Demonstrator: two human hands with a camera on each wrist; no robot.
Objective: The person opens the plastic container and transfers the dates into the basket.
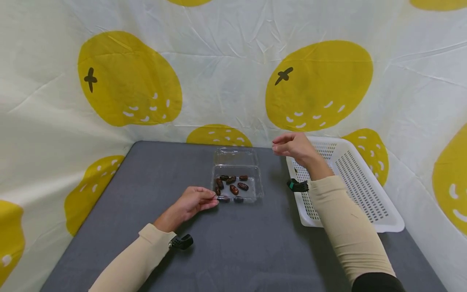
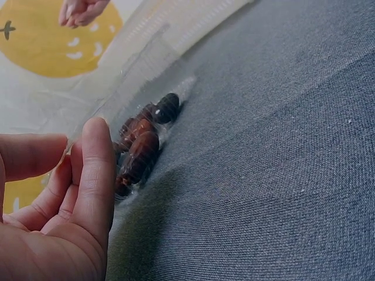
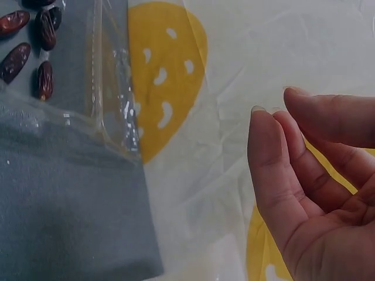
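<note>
A clear plastic clamshell box [image 1: 260, 182] sits on the grey table with its lid [image 1: 235, 156] folded back. Several brown dates [image 1: 234, 189] lie spread inside it. My left hand [image 1: 193, 201] pinches the box's near left corner between thumb and fingers; in the left wrist view the thumb and forefinger meet on the thin plastic edge beside the dates [image 2: 140, 155]. Raised above the left rim of a white basket [image 1: 379, 194], my right hand [image 1: 297, 148] has loosely bent fingers. A gap shows between its thumb and forefinger in the right wrist view, with nothing held there.
The perforated basket stands at the table's right, partly hidden by my right forearm. A small dark thing [image 1: 296, 170] shows at its left inner side. A white curtain with yellow fruit prints [image 1: 226, 81] hangs behind the grey table [image 1: 240, 247].
</note>
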